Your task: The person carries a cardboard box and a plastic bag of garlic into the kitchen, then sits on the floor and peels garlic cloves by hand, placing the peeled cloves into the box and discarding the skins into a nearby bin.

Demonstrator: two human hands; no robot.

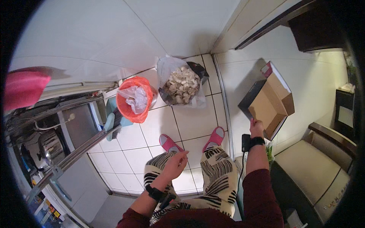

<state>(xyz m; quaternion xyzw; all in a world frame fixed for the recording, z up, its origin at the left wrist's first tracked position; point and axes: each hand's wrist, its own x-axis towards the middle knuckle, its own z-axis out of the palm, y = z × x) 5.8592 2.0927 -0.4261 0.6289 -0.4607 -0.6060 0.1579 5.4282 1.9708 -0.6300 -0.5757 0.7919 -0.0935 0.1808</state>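
Note:
My right hand [257,127] grips the near edge of an open cardboard box [268,102], brown inside and dark outside, held tilted at the right with its flap standing out. My left hand [176,165] hovers over my left knee, fingers loosely bent and apart, with nothing in it. Ahead on the floor stands an opened plastic bag [167,68] full of pale, lumpy pieces that look like garlic [184,81]. Left of it is a bin with an orange-red liner [129,108], holding a crumpled whitish plastic bag [136,98].
A teal dustpan with a brush [114,121] sits beside the bin. A metal-railed counter with a kettle [53,146] runs along the left. Cushioned seating [308,167] stands at the right. A raised door track [223,95] crosses the tiled floor [159,117].

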